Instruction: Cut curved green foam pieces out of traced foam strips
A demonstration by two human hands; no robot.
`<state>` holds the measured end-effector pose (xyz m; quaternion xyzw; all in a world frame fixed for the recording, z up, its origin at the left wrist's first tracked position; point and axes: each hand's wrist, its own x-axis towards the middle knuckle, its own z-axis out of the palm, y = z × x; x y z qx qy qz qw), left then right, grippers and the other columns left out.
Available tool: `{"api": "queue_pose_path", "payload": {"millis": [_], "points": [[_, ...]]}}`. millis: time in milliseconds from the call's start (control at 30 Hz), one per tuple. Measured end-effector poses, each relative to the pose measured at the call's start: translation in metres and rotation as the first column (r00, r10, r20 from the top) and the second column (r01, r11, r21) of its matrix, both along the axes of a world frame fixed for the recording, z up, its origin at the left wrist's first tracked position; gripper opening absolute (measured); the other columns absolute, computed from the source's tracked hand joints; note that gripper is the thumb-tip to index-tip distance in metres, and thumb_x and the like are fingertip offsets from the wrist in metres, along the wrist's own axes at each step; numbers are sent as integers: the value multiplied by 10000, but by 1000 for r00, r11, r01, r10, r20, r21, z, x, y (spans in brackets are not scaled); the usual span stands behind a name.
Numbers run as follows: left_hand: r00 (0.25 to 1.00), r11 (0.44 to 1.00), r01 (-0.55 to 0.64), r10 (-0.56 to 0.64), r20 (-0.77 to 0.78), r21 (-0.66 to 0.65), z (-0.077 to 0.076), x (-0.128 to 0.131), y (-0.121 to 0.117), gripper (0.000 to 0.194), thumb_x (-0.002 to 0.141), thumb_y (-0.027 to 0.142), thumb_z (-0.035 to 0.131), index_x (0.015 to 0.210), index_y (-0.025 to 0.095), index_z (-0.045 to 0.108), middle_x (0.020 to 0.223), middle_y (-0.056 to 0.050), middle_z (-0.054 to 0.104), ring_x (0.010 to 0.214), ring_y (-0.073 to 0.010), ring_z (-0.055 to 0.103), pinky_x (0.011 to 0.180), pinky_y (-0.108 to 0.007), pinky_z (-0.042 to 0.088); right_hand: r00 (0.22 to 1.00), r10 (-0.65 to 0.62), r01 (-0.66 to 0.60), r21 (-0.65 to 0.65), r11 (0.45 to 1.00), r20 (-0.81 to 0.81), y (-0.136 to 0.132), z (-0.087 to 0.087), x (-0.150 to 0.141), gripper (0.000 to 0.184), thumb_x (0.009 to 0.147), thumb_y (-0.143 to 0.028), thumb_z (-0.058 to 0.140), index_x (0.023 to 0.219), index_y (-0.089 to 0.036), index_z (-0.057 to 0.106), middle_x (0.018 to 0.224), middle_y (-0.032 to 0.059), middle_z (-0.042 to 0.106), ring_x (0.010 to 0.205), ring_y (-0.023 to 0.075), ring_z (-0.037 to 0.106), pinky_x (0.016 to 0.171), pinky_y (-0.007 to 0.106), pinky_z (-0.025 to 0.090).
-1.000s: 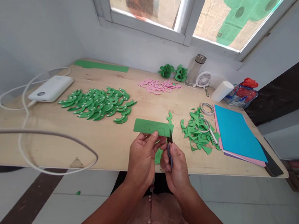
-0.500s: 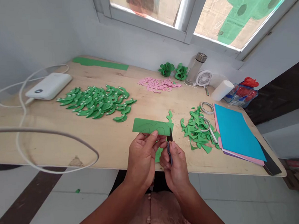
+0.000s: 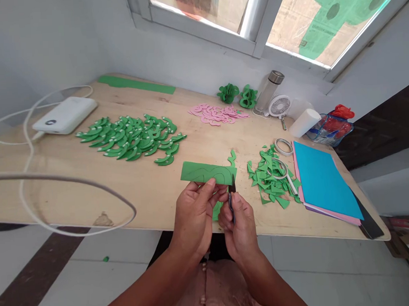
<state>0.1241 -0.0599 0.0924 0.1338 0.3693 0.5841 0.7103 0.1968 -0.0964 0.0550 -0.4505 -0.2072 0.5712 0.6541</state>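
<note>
My left hand [image 3: 196,209] pinches a green paper strip [image 3: 195,171] along its lower edge; curved pencil lines are drawn on it. In my right hand [image 3: 239,215] is a pair of scissors [image 3: 232,188], the dark blades at the strip's right end and the handle mostly hidden by my fingers. Another green paper piece [image 3: 217,210] lies partly hidden behind my hands. Just beyond the strip rests a small wavy green cutting [image 3: 231,157]. To the right, green paper scraps [image 3: 270,179] are heaped around a magnifying glass [image 3: 293,185].
On the left are a pile of curved green cut-outs [image 3: 130,136], a white power bank [image 3: 65,116] and a looping cable [image 3: 88,235]. Pink cut-outs [image 3: 218,114], a bottle [image 3: 268,91] and a small fan [image 3: 279,106] stand toward the back. Coloured sheets [image 3: 326,180] and a tape roll [image 3: 283,146] lie right.
Hardly anything differs. Both hands keep their hold on the strip and the scissors at nearly the same place; the view has shifted very slightly.
</note>
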Motion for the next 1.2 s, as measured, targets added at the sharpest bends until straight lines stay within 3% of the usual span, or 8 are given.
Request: {"api": "queue_pose_path", "payload": {"millis": [233, 1200], "points": [[1000, 1000, -1, 1, 11, -1, 0, 0, 0, 235, 654, 217, 801, 767, 152, 606, 700, -14, 680, 710, -164, 658, 701, -300, 511, 1000, -6, 6, 7, 1000, -16, 0, 0, -1, 359, 791, -521, 669, 696, -184, 589, 453, -98, 354, 417, 66, 177, 400, 226, 136], [1000, 1000, 7, -7, 3, -13, 2, -7, 1, 233, 645, 214, 799, 717, 166, 583, 673, -3, 678, 681, -167, 662, 729, -324, 518, 998, -30, 32, -47, 998, 56, -1, 2, -2, 382, 770, -537, 682, 670, -185, 572, 436, -110, 296, 416, 64, 152, 396, 224, 128]]}}
